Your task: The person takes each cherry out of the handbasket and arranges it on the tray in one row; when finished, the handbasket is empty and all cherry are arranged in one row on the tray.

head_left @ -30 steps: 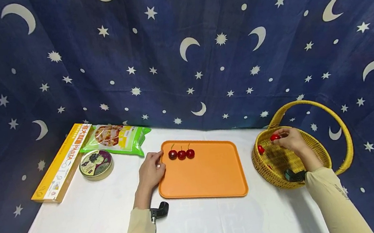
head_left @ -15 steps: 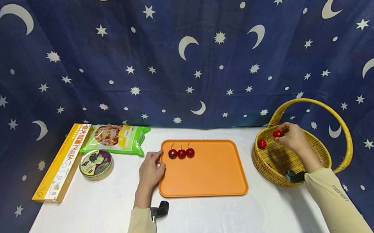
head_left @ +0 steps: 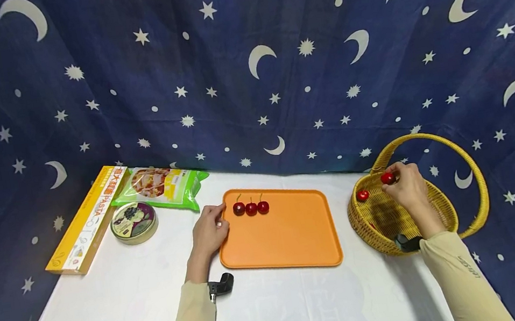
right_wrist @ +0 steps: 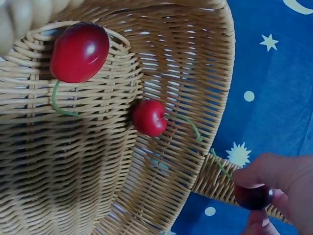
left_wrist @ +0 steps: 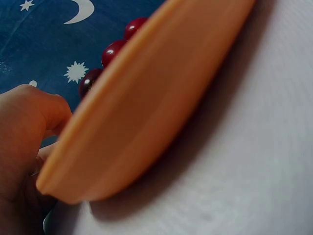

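Observation:
My left hand (head_left: pixel 208 234) grips the left rim of the orange tray (head_left: pixel 287 238), near its far corner; the left wrist view shows fingers curled at the rim. A short row of 3 dark red cherries (head_left: pixel 251 209) with stems up lies in the tray's far left part. My right hand (head_left: pixel 409 187) pinches a dark cherry (right_wrist: pixel 253 197) between thumb and fingers, above the yellow wicker basket (head_left: pixel 361 228). In the right wrist view its green stem points away from the fingertips. Inside the basket lie a red cherry (right_wrist: pixel 149 117) and a larger-looking one (right_wrist: pixel 80 52).
The basket's tall handle (head_left: pixel 477 180) arches on the right. On the left lie a yellow pasta box (head_left: pixel 89 220), a green food bag (head_left: pixel 158 187) and a round tin (head_left: pixel 134 223). A dark blue curtain (head_left: pixel 227 77) hangs behind the white table (head_left: pixel 277 309).
My right hand has shifted slightly right with its cherry, which has turned in the fingers. The cherry at the basket's left side shows more fully. My left hand stays at the tray.

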Demonstrator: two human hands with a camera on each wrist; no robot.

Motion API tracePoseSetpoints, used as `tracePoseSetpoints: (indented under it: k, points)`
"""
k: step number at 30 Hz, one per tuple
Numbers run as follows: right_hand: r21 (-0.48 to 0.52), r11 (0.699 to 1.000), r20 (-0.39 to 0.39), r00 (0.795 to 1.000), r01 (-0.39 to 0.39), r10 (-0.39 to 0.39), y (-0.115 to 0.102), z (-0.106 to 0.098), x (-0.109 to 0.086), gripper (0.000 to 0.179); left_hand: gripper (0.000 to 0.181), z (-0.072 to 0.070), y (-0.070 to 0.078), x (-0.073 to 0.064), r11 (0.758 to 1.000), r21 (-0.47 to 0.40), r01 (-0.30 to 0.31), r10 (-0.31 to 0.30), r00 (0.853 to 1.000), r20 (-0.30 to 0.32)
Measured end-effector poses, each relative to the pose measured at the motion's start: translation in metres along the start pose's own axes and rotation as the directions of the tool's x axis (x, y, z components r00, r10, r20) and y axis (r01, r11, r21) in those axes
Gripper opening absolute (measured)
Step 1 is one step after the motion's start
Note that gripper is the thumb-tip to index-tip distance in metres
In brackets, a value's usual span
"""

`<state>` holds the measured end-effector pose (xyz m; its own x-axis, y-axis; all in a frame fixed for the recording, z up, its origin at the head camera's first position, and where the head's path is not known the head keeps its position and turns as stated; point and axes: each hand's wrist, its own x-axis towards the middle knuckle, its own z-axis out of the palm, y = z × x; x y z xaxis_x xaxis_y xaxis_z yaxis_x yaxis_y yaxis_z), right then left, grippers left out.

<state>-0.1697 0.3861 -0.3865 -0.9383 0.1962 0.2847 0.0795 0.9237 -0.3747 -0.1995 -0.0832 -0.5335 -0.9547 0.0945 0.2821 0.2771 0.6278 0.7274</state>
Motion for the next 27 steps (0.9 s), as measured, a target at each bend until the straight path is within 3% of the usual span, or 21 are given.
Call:
tracePoseSetpoints:
  k: [4,9,17,23,27]
  points:
    - [0.024,1.0,0.021,1.0,-0.013,0.013,-0.003,-0.002,0.0,0.033,0.049,-0.001,0.001,0.0,1.0,0.001,-0.004,0.004,1.0,-0.004]
    - [0.177,0.982,0.085,0.995,-0.061,0.047,-0.009,-0.001,-0.002,0.034,0.049,-0.001,0.002,0.0,1.0,0.005,-0.004,0.004,1.0,-0.004]
    - [0.409,0.907,0.203,0.979,-0.104,0.02,-0.027,0.015,0.001,0.034,0.048,-0.001,0.003,0.001,1.0,0.0,0.004,-0.004,1.0,-0.012]
    - [0.539,0.812,0.324,0.945,-0.223,0.044,-0.046,0.031,0.0,0.036,0.048,-0.002,0.003,0.001,1.0,-0.002,0.01,-0.01,1.0,-0.003]
    - [0.551,0.799,0.346,0.937,-0.241,0.044,-0.06,0.043,0.0,0.035,0.049,-0.001,0.002,0.001,1.0,0.002,0.007,-0.007,1.0,0.0]
